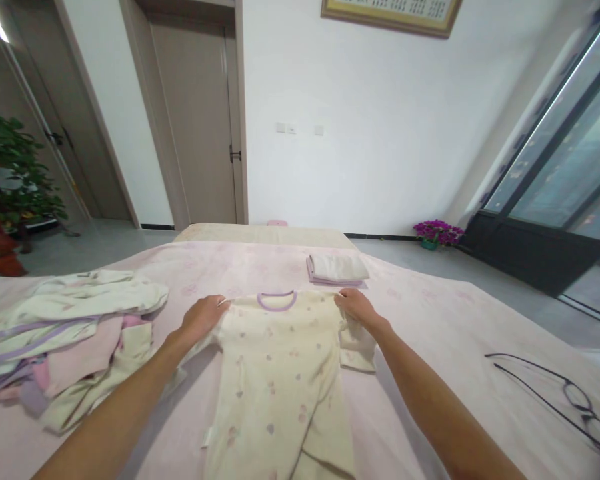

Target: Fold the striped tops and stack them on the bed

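A cream long-sleeved shirt (pixel 275 360) with a lilac neckband and small printed shapes is spread in front of me, collar away from me. My left hand (pixel 206 317) pinches its left shoulder. At the right shoulder, my right hand (pixel 356 308) is closed on the fabric. The right sleeve hangs crumpled under my right wrist, and the left sleeve lies partly behind my left forearm. Toward the bottom, the lower front of the shirt is creased and folded over. Its lower hem runs out of view.
A heap of clothes (pixel 80 340) lies at the left on the pink sheet (pixel 415 347). Folded clothes (pixel 337 269) sit just beyond the shirt's collar. Black-framed glasses (pixel 575 400) rest at the right. Past the far edge are a door (pixel 195 120) and a pot of purple flowers (pixel 437 233).
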